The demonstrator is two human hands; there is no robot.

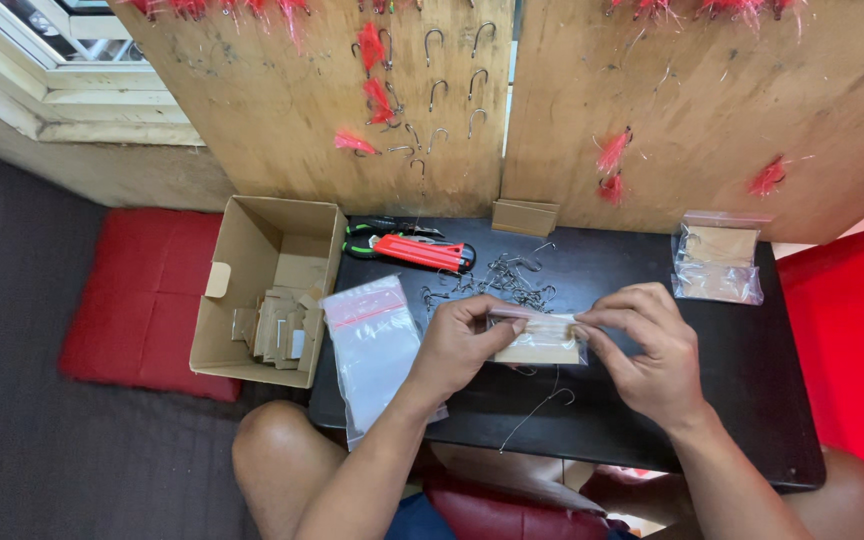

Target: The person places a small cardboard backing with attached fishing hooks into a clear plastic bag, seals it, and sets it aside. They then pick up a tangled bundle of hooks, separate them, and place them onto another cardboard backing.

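Landmark: black table (752,420). Your small clear bag with its tan card insert (542,340) sits just above the table's middle, long axis running left–right, spanned between both hands. Your left hand (457,345) pinches the bag's left end, thumb pressed against forefinger; your right hand (652,350) pinches the right end, fingers pressed together on the plastic — neither is nearer. Loose hooks (507,280) lie on the table just behind the bag, a line with a hook (542,405) in front, red-handled pliers (412,248) at the table's back-left.
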